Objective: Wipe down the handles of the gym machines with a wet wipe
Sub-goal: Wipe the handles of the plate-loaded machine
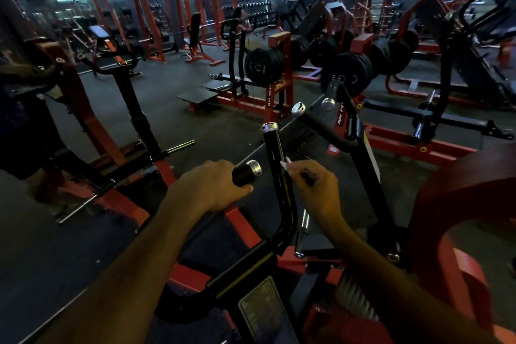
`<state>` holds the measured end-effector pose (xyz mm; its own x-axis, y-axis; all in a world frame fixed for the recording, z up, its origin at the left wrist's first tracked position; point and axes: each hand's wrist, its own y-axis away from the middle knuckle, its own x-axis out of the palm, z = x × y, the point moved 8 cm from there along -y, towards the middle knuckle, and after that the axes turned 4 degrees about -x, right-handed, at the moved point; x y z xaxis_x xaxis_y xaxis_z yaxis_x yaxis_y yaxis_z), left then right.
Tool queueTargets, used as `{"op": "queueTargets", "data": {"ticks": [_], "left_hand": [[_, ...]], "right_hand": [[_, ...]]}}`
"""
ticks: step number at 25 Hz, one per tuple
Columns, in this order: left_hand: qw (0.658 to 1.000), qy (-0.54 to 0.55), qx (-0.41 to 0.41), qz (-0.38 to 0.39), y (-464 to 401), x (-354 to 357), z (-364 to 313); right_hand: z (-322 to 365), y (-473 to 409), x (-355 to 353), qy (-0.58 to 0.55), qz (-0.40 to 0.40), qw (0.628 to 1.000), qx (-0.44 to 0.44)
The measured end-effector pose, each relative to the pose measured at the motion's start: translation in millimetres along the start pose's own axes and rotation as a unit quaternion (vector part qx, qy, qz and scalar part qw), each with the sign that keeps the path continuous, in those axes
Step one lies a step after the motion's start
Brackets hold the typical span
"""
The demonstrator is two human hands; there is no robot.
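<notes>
My left hand (216, 186) grips a short black handle (245, 173) with a silver end cap, low in the middle of the view. Just right of it a second black handle (275, 153) rises upright to a silver cap. My right hand (315, 186) pinches a small white wet wipe (285, 165) and holds it against the right side of that upright handle, about halfway up. Two more black handles (312, 123) with silver caps stand farther back on the same machine. Most of the wipe is hidden inside my fingers.
The machine's red frame (240, 220) and a label plate (262, 313) lie below my arms. A red padded seat (460, 220) curves at the right. Stacked black weight plates (265, 65) and red racks fill the back. Another red machine (83, 109) stands at the left.
</notes>
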<state>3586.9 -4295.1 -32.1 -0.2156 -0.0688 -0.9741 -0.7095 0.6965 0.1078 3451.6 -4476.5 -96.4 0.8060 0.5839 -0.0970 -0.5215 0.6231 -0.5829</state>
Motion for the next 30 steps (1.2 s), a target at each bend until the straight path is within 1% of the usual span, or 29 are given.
{"op": "queueTargets", "data": {"ticks": [4, 6, 8, 10, 13, 14, 16, 18, 20, 23, 26, 28, 30], "left_hand": [[1.0, -0.01, -0.003, -0.004, 0, -1, 1], [1.0, -0.013, -0.002, -0.002, -1, 1, 0], [1.0, -0.004, 0.003, 0.004, -2, 1, 0], [1.0, 0.001, 0.008, 0.007, -4, 0, 0], [1.0, 0.008, 0.015, -0.002, -6, 2, 1], [1.0, 0.009, 0.018, -0.009, -6, 2, 1], [1.0, 0.006, 0.022, -0.018, -9, 3, 2], [1.0, 0.006, 0.019, -0.02, -10, 4, 3], [1.0, 0.005, 0.019, -0.02, -10, 5, 2], [0.999, 0.011, 0.024, -0.022, -11, 4, 2], [0.999, 0.019, 0.024, -0.011, -10, 6, 3], [1.0, 0.014, 0.026, -0.01, -9, 6, 3], [1.0, 0.007, 0.028, -0.012, -10, 6, 2]], "right_hand": [[10, 31, -2, 0.087, 0.067, 0.993, -0.036], [25, 18, -6, 0.138, 0.102, 0.982, -0.078], [53, -14, -4, 0.191, 0.116, 0.964, -0.141], [73, -51, 9, 0.243, 0.138, 0.941, -0.189], [74, -77, 39, 0.333, 0.231, 0.88, -0.249], [72, -78, 43, 0.345, 0.253, 0.865, -0.261], [74, -74, 44, 0.338, 0.292, 0.854, -0.269], [79, -57, 45, 0.322, 0.326, 0.838, -0.296], [75, -42, 44, 0.33, 0.344, 0.828, -0.297], [67, -24, 42, 0.339, 0.36, 0.824, -0.277], [58, 7, 38, 0.327, 0.365, 0.829, -0.269], [53, 30, 34, 0.312, 0.388, 0.83, -0.252], [56, 33, 27, 0.298, 0.412, 0.829, -0.232]]}}
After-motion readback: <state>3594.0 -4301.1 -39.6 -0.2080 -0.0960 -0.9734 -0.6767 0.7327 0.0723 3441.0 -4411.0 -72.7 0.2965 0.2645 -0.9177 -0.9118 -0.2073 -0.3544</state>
